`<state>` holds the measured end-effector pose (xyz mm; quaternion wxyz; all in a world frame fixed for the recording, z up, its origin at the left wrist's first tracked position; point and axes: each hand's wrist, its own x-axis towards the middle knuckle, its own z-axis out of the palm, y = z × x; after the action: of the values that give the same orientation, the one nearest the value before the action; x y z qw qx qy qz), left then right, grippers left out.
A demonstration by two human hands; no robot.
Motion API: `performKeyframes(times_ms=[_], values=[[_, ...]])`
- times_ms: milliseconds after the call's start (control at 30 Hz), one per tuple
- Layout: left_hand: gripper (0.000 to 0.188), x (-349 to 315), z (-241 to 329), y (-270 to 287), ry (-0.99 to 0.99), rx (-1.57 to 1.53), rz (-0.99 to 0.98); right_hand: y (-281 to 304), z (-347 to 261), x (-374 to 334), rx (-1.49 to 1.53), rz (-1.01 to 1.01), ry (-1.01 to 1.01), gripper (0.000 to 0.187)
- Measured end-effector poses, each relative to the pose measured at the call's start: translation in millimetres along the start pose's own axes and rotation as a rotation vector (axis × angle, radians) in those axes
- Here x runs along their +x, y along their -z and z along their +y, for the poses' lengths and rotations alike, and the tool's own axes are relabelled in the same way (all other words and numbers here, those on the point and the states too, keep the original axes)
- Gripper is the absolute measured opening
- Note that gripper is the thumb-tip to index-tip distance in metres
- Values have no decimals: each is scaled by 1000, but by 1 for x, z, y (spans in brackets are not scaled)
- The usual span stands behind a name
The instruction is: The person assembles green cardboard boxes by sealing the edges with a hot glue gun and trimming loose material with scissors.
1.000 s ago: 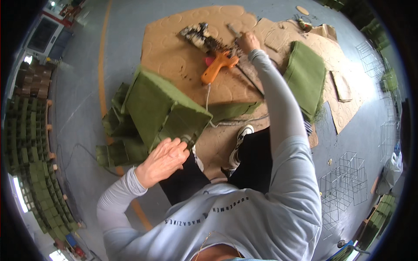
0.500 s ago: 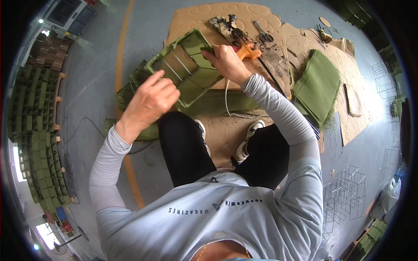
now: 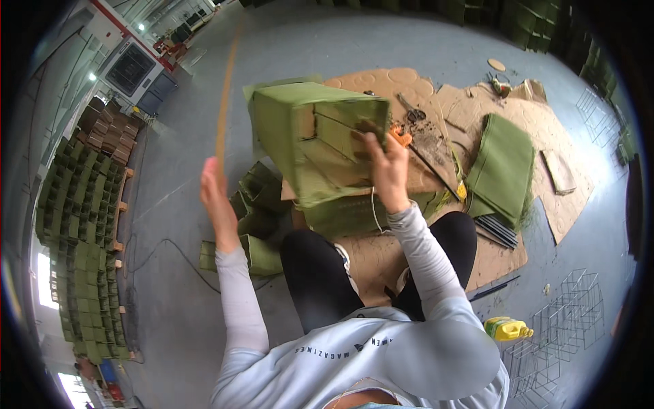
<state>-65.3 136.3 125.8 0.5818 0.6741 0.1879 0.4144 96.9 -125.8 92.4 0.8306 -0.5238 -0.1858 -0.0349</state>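
A green fabric-covered box [image 3: 276, 133] is held up in front of me, tilted with its open side toward me. My right hand [image 3: 390, 174] is closed on its right rim, thumb outside and fingers reaching inside, slightly blurred. To the left of the box, apart from it, my left hand [image 3: 219, 204] is raised with fingers stretched out and nothing in it. Just beyond my right hand lies an orange glue gun [image 3: 400, 136], partly hidden by the box. Another green fabric piece [image 3: 340, 217] sits below the box, near my knees.
Cardboard sheets [image 3: 470, 102] cover the floor ahead, bearing scissors [image 3: 411, 112] and folded green fabric [image 3: 501, 160]. More green boxes [image 3: 262, 187] sit left of my knees. A yellow bottle [image 3: 509, 329] and wire frames [image 3: 565, 307] are at right; stacked green boxes [image 3: 75, 245] line the left.
The box has been turned and lifted, now showing its outer side wall. My left hand has come off it and moved left, its fingers straightened. The head view has shifted.
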Motion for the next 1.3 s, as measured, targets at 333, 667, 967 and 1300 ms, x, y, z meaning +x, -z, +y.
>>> performKeyframes(times_ms=[333, 667, 967, 1300], values=[[94, 13, 153, -92, -596, -163, -371, 32, 152, -7, 1153, -118, -497, 27], [91, 31, 172, -104, -662, 59, -485, 54, 159, 1, 1126, -329, -628, 19], [90, 18, 145, -107, -561, 383, -780, 58, 154, -1, 1054, -331, -615, 24], [85, 37, 63, -70, -217, 38, -496, 53, 25, 14, -66, -211, -18, 27]])
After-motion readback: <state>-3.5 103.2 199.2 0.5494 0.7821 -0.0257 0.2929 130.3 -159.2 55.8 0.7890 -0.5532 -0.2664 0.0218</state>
